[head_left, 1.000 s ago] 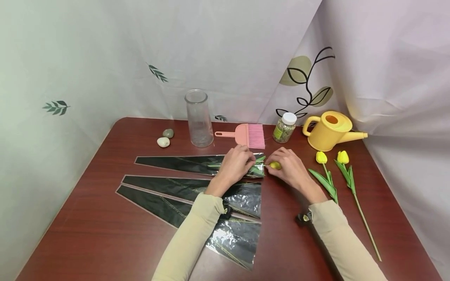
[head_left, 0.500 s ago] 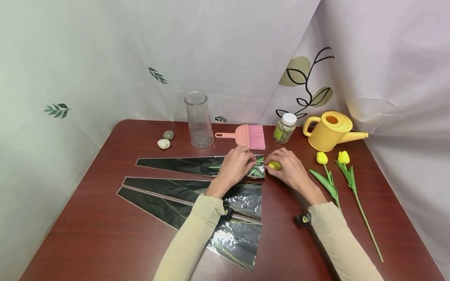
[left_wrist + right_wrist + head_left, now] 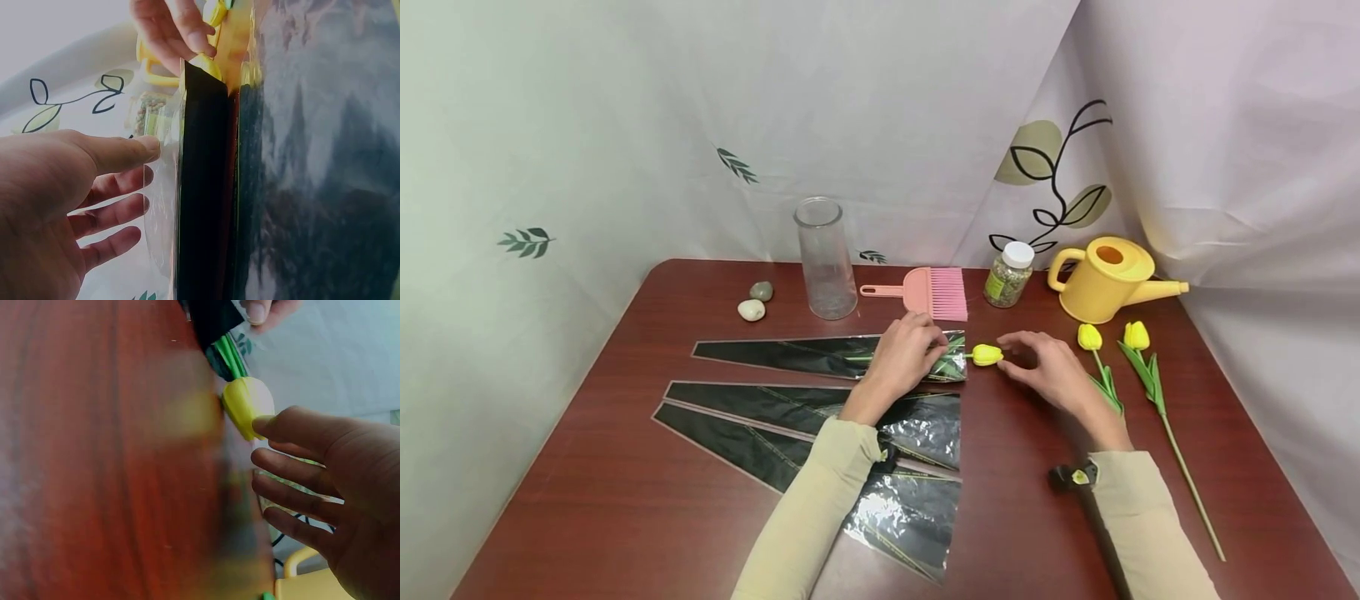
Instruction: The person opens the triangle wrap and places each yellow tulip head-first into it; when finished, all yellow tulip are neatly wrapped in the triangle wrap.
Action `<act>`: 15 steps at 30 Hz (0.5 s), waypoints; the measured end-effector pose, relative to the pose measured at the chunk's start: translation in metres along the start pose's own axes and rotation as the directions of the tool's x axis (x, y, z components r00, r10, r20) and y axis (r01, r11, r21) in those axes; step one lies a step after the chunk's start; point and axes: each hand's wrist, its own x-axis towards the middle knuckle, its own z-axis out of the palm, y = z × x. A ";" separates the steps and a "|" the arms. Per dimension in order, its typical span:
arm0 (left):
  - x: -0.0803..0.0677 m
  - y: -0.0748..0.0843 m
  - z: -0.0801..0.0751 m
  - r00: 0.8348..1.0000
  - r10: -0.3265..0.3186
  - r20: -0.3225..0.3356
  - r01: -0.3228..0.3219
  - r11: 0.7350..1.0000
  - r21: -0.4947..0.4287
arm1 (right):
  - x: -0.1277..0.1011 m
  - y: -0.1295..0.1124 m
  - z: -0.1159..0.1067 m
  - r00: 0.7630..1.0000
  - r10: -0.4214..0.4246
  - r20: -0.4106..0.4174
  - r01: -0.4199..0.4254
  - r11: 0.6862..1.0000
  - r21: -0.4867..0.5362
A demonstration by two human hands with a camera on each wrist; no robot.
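A yellow tulip (image 3: 987, 355) lies with its green stem and leaves inside a black-backed, clear-fronted flower sleeve (image 3: 790, 353), its bloom outside the mouth. Near that mouth, my left hand (image 3: 904, 354) pinches the sleeve's clear film (image 3: 164, 206) between thumb and fingers. At the bloom's tip is my right hand (image 3: 1051, 367), its fingers loosely spread. In the right wrist view the thumb overlaps the bloom (image 3: 245, 403); whether it touches, I cannot tell. Two more yellow tulips, one nearer (image 3: 1090, 337) and one further right (image 3: 1137, 336), lie beyond the right hand.
Two more flat sleeves, an upper (image 3: 925, 421) and a lower (image 3: 902, 517), lie nearer me. Along the back stand a glass vase (image 3: 827, 267), a jar (image 3: 1008, 279) and a yellow watering can (image 3: 1097, 287). A pink brush (image 3: 917, 290) and two stones (image 3: 751, 310) lie there too.
My right hand has let go of the tulip bloom and drawn back to the right, uncovering it. The left hand stays at the sleeve's mouth.
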 end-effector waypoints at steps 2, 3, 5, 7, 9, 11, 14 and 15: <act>0.000 0.000 0.000 1.000 0.000 0.000 0.000 1.000 -0.001 | -0.001 0.001 0.003 1.000 0.000 -0.003 0.000 1.000 0.001; 0.000 0.000 0.000 1.000 -0.001 -0.001 0.001 1.000 0.000 | -0.001 0.001 0.004 1.000 -0.003 -0.009 0.003 1.000 -0.003; -0.001 0.000 0.001 1.000 -0.001 -0.002 0.001 1.000 0.002 | -0.001 0.002 0.006 1.000 -0.011 -0.023 0.011 1.000 -0.011; -0.001 0.000 0.001 1.000 0.002 -0.002 -0.002 1.000 0.006 | -0.001 0.002 0.007 0.999 -0.016 -0.038 0.015 1.000 -0.017; 0.000 0.000 0.001 1.000 0.005 -0.001 -0.005 1.000 0.010 | 0.000 0.002 0.008 0.999 -0.022 -0.048 0.021 1.000 -0.020; 0.000 0.000 0.001 1.000 0.007 0.000 -0.007 1.000 0.014 | 0.001 0.000 0.009 0.998 -0.028 -0.050 0.028 1.000 -0.009; 0.001 0.000 0.000 1.000 0.007 0.006 -0.007 1.000 0.016 | 0.003 -0.004 0.011 0.998 -0.045 -0.051 0.046 0.999 0.018; 0.001 0.001 0.000 1.000 0.008 0.007 -0.008 1.000 0.016 | 0.004 -0.005 0.012 0.998 -0.049 -0.051 0.050 0.998 0.032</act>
